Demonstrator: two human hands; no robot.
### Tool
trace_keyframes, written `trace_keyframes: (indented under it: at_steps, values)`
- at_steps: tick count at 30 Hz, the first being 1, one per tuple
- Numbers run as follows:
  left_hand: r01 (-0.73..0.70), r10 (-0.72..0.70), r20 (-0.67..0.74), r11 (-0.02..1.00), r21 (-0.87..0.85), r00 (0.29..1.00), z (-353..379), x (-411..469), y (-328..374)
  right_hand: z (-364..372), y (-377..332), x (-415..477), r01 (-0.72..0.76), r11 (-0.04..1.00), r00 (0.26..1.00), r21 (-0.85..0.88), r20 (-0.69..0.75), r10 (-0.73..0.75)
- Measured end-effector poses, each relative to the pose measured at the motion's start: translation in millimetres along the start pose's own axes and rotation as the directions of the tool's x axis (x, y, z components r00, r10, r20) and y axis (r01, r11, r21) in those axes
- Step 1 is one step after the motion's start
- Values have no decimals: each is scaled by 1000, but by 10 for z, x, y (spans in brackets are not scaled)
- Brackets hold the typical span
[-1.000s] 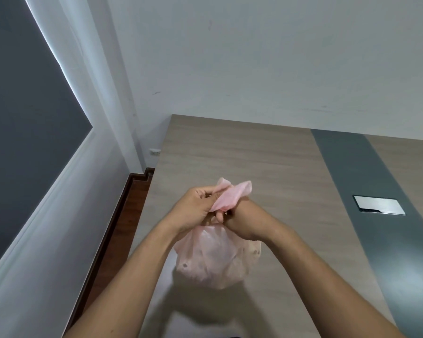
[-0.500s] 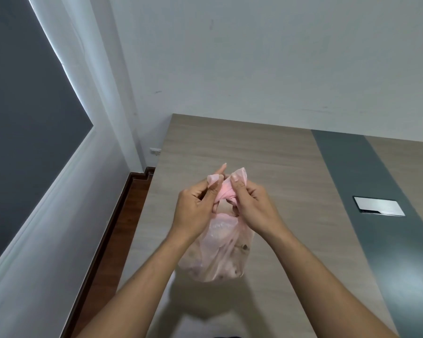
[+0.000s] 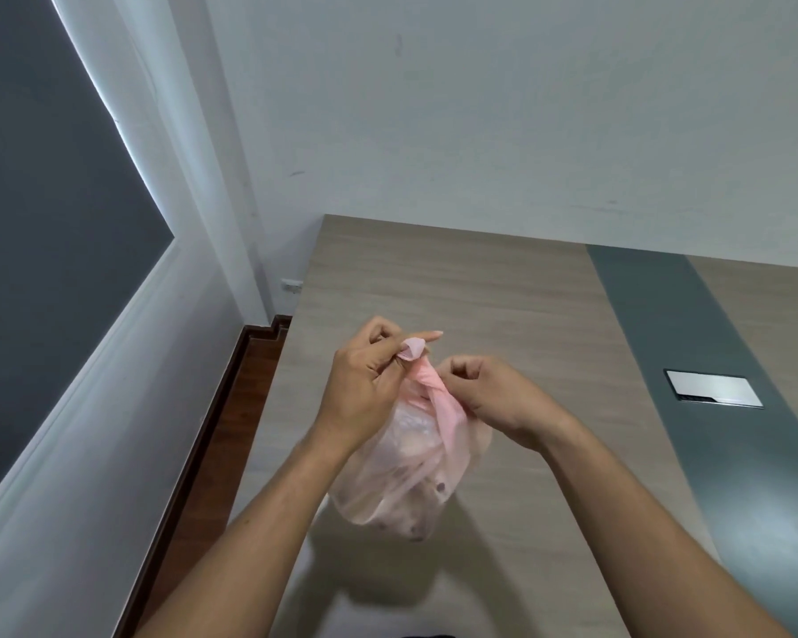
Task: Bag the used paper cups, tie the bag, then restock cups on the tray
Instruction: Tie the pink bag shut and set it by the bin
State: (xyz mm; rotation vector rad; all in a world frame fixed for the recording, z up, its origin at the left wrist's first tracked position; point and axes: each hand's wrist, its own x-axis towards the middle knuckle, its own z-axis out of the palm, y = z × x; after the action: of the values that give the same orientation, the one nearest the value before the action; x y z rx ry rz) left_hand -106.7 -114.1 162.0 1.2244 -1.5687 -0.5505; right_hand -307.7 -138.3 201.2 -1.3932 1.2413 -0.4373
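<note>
A thin pink plastic bag (image 3: 406, 481) hangs above the wooden table (image 3: 480, 292), bulging with pale crumpled cups faintly visible through it. Its two top ends are crossed into a twisted knot between my hands. My left hand (image 3: 365, 384) pinches one pink end at its fingertips, index finger stretched out. My right hand (image 3: 494, 398) grips the other strand, which runs down along the bag's side. No tray or fresh cups are in view.
A grey strip (image 3: 692, 384) runs along the table with a metal cover plate (image 3: 712, 389) set in it. The white wall stands behind the table's far edge. The table's left edge drops to a brown floor (image 3: 213, 453) beside a white wall with a dark window.
The loose bag ends have been crossed and twisted into a knot. My hands have drawn apart, left up and right down to the side, and the bag has shifted slightly right.
</note>
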Motion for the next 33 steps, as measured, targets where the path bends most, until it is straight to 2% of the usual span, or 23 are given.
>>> trace_keyframes:
  at_steps: [3, 6, 9, 12, 15, 19, 24, 26, 30, 33]
  values:
    - [162, -167, -36, 981, -103, 985, 52, -5, -38, 50, -55, -55, -63, 986, 990, 151, 134, 43]
    - [298, -295, 47, 935, -192, 954, 55, -27, -38, 90, -73, -96, -102, 920, 963, 379, 271, -4]
    - [387, -368, 120, 886, -257, 922, 31, -31, -24, 98, -9, -144, -78, 908, 924, 411, 372, -89]
    - [415, -402, 100, 879, -236, 910, 12, -29, -65, 100, 45, -117, -16, 969, 926, 245, 370, -79]
    - [518, -504, 122, 828, -216, 855, 20, -48, -174, 157, 152, -9, 30, 999, 980, 38, 194, -37]
    - [579, -567, 117, 795, -183, 815, 57, -111, -298, 245, 276, 70, 39, 998, 996, 44, 81, -43]
    - [530, -528, 63, 831, -170, 847, 109, -161, -264, 278, 328, 79, 135, 970, 987, -202, -62, -150]
    - [510, -509, 57, 840, -182, 859, 132, -155, -217, 271, 324, 75, 182, 958, 982, -222, -12, -190]
    - [424, -418, 73, 893, -152, 906, 187, -157, -155, 250, 233, 6, 270, 923, 949, -273, 236, -208]
    - [361, -360, 26, 927, -100, 932, 198, -165, -125, 252, 215, 2, 286, 900, 943, -329, 263, -204]
